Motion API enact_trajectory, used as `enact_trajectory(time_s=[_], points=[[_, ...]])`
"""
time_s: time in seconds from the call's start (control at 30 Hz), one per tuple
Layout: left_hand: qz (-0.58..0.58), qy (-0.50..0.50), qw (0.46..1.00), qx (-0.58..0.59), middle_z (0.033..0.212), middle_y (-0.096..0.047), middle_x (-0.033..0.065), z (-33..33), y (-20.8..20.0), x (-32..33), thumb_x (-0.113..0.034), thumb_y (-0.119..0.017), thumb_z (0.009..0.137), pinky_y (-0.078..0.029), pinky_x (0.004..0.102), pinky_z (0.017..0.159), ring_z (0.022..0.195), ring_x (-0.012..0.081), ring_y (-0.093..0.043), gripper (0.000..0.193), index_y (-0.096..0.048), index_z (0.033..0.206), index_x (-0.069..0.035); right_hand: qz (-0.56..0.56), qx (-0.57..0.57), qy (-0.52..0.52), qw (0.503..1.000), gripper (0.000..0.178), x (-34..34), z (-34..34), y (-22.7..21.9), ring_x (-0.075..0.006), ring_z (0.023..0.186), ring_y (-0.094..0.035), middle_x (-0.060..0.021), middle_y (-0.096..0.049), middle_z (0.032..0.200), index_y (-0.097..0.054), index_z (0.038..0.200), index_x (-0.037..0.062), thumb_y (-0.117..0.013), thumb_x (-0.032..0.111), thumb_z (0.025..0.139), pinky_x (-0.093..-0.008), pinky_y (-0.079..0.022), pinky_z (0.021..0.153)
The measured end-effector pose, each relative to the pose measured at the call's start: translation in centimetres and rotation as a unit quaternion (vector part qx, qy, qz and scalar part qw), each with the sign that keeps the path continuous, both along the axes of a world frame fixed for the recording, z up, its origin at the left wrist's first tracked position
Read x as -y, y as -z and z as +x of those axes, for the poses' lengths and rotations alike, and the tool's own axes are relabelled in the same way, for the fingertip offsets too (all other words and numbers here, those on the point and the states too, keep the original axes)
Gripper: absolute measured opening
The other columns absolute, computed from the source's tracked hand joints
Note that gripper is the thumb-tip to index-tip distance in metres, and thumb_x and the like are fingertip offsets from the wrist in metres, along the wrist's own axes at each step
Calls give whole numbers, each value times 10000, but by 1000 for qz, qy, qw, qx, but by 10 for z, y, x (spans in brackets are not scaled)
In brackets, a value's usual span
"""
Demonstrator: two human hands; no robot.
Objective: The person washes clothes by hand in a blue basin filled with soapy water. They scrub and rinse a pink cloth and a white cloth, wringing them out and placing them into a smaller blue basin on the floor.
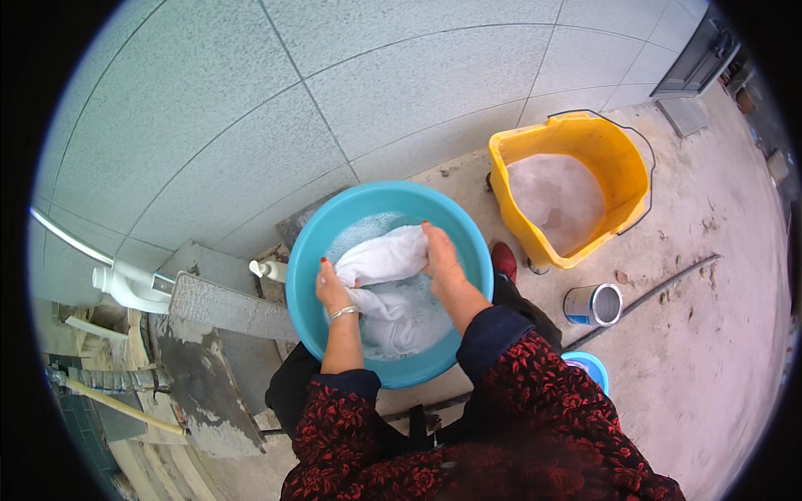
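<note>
A white towel-like cloth is stretched between my two hands over a round blue basin. My left hand, with a silver bangle at the wrist, closes on the cloth's left end. At the other end, my right hand grips the cloth with its fingers folded over it. The lower part of the cloth hangs into sudsy water in the basin. The fingertips under the cloth are hidden.
A yellow wheeled bucket with cloudy water stands at the right. Nearby are a metal can, a dark hose and a small blue basin. A white pump bottle and white pipe are left. A tiled wall rises behind.
</note>
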State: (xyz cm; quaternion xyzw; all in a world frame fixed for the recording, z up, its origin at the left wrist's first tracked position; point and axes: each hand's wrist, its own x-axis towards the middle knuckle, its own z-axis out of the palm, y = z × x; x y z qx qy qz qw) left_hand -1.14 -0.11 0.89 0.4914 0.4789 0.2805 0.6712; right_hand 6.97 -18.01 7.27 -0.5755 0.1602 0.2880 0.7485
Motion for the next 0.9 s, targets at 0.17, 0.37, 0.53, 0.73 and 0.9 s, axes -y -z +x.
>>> enact_trajectory(time_s=[0.17,0.37,0.53,0.73,0.9], points=[[241,168,938,-182,1051,-572,182,-9,43,10,-249,-670,699,-437,326,820,931,261,-560,503,-531,1078,52,-167,45,-115,978,603,-5,-3,68,-266,1161,-407,-117,-437,1244,-401,1280,101,-485,482,820,-437,-393,875],[20,407,912,53,865,-603,88,-11,-26,57,-92,-660,662,-454,278,659,769,143,-573,345,-593,987,3,93,-198,-147,965,634,-4,-10,14,-245,1038,-514,-131,-488,1179,-407,1263,60,-513,497,816,-383,-450,832],[459,384,801,27,690,-542,90,-16,-104,133,-124,-666,699,-437,317,540,596,234,-555,147,-543,700,-43,66,244,-270,929,355,13,-12,111,-198,986,-536,-123,-525,1101,-486,1166,68,-478,277,879,-313,-442,843],[530,231,814,59,665,-524,117,-10,-83,124,-103,-661,699,-417,350,499,554,300,-516,144,-534,680,-39,380,-123,-68,914,296,5,-47,78,-204,917,-554,-92,-564,1029,-522,1108,56,-429,234,891,-352,-467,780],[320,183,929,-15,651,-553,71,1,-40,67,-235,-607,820,-387,314,496,529,156,-483,265,-558,696,-6,47,-179,-13,983,333,-25,-56,13,-212,902,-548,-74,-572,1002,-531,1075,26,-448,277,873,-353,-446,765]])
